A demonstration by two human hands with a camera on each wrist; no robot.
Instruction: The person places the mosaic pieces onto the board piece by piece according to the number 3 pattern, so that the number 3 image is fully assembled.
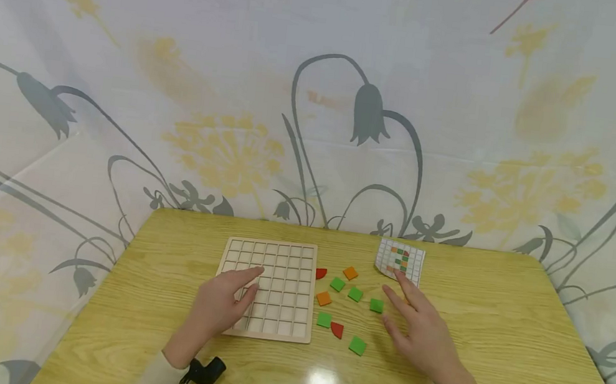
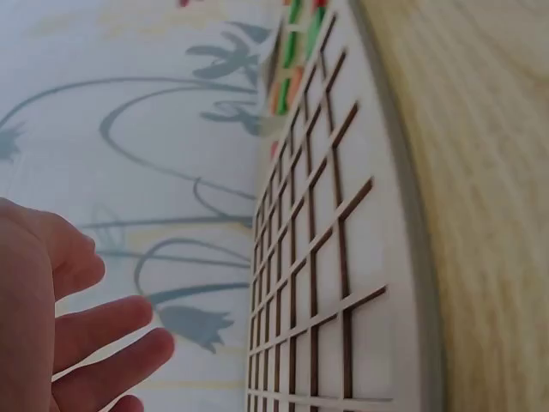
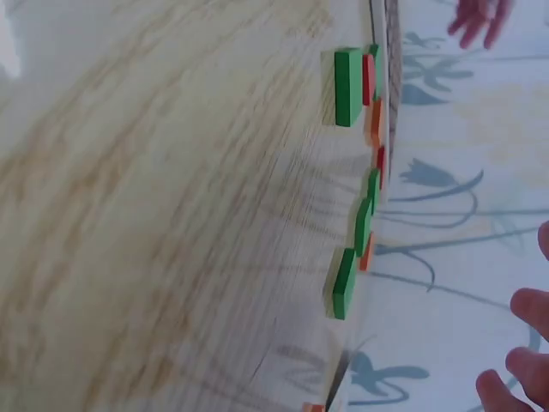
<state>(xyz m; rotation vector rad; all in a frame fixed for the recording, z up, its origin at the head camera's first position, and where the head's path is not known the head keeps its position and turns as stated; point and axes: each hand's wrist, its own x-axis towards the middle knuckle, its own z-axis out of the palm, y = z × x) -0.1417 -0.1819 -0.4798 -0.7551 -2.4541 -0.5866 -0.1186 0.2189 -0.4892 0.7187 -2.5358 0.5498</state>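
A wooden grid board (image 1: 283, 321) lies left of centre on the table. Over its left part hovers my left hand (image 1: 220, 302), fingers loosely extended and holding nothing; the left wrist view shows its fingertips (image 2: 116, 330) apart from the board. Right of the board several green square tiles (image 1: 357, 345), orange square tiles (image 1: 351, 273) and red quarter-round tiles (image 1: 337, 329) lie scattered. My right hand (image 1: 422, 335) is spread above the table beside a green tile (image 1: 377, 305), holding nothing. Behind its fingers lies a pattern card (image 1: 416, 263), and an orange tile is partly hidden under the hand.
The wooden table (image 1: 479, 279) ends at the back against a hanging cloth (image 1: 240, 85) printed with flowers. Small black devices (image 1: 204, 371) are strapped to both wrists. A light reflection shines on the table's front middle.
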